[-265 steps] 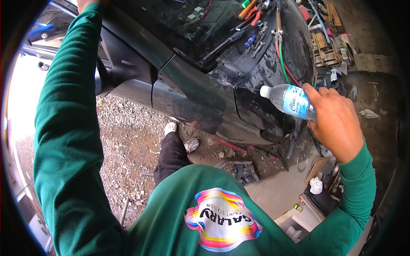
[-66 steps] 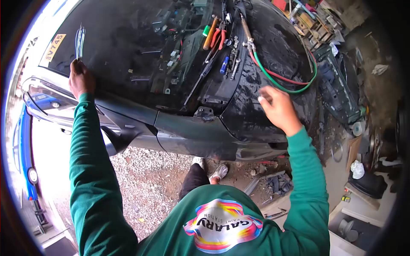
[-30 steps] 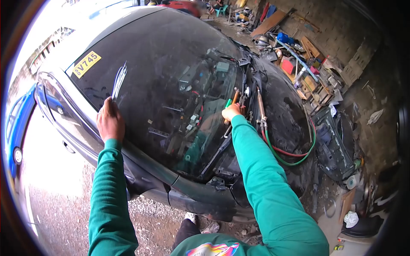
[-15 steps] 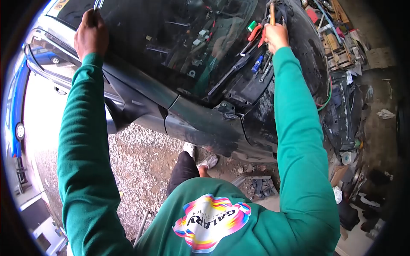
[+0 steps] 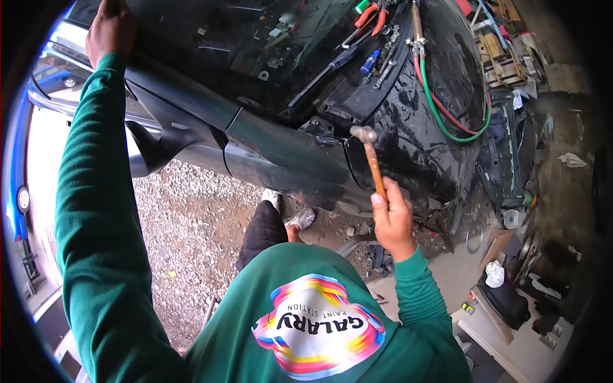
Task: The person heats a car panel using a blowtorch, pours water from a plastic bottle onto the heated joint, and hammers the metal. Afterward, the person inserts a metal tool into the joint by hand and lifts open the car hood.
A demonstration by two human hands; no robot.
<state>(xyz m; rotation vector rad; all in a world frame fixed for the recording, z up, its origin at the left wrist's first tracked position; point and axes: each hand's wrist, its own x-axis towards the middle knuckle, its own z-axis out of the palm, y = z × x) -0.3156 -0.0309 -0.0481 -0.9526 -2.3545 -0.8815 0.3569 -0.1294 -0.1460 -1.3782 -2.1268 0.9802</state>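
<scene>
My right hand (image 5: 394, 220) is wrapped round the wooden handle of a ball-peen hammer (image 5: 372, 159). The metal head points up and away from me, over the edge of the dark car's fender (image 5: 287, 153). At the upper left, my left hand (image 5: 110, 32) is closed by the windshield edge; what its fingers hold is cut off by the frame's top. Red-handled pliers (image 5: 380, 20), a blue screwdriver (image 5: 370, 62) and metal wrenches (image 5: 386, 67) lie at the base of the windshield. A torch (image 5: 417, 29) with red and green hoses rests on the hood.
The side mirror (image 5: 153, 143) juts out at the left. Gravel (image 5: 185, 217) and my feet are below the car. Wooden pieces (image 5: 501, 67) and a dark panel (image 5: 507, 156) lie at the right. A blue car (image 5: 19, 179) stands at the far left.
The bottle seen earliest is gone from my right hand. That hand has reached among the tools, taken the hammer and drawn it back toward me. My view has shifted.
</scene>
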